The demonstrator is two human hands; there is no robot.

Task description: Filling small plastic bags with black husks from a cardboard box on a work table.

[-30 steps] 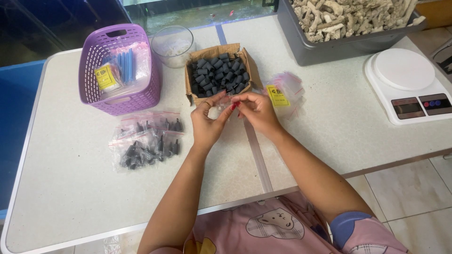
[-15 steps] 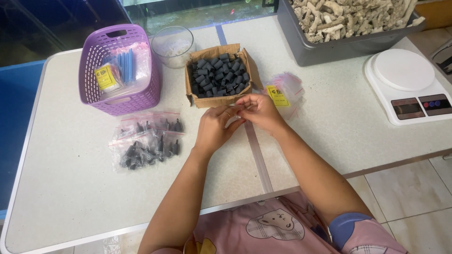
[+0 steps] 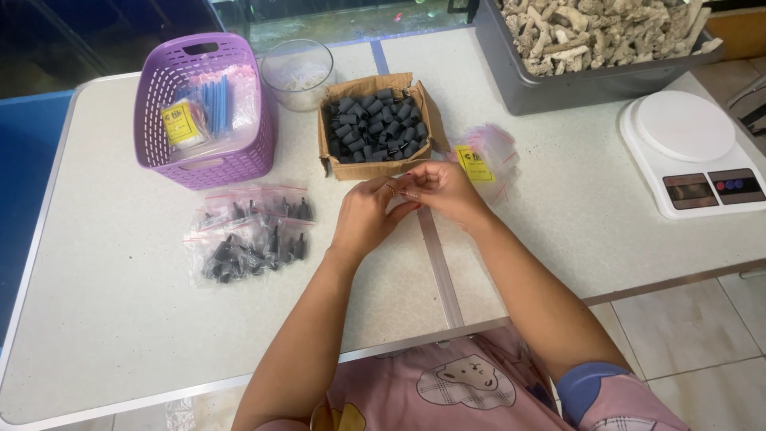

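Where a second ago the two hands were raised just under the front edge of the small brown cardboard box of black cylindrical pieces (image 3: 375, 128), they have since been drawn a little nearer to the body and are now met over the pale speckled tabletop (image 3: 112, 319), fingertips against fingertips. The left hand (image 3: 365, 215) is curled, its fingers bent inward; the right hand (image 3: 443, 190) is pinched toward it. Something small appears to be worked between them, but what it is cannot be told, since it is hidden by the fingers. The shift suggests that the handling is now being done at the fingertips rather than in the box.

Just beside the right hand, a loose heap of small clear zip bags with red seals and a yellow label (image 3: 483, 160) is lying, touching neither hand clearly. To the left, filled clear bags of black pieces (image 3: 251, 235) are spread flat. Farther off, a purple perforated plastic basket (image 3: 203, 164) holding blue tubes, a clear glass bowl (image 3: 297, 72), a grey tub of pale coral-like fragments (image 3: 558, 84) and a white digital kitchen scale (image 3: 690, 152) are set. Nothing lies between the hands and the box.
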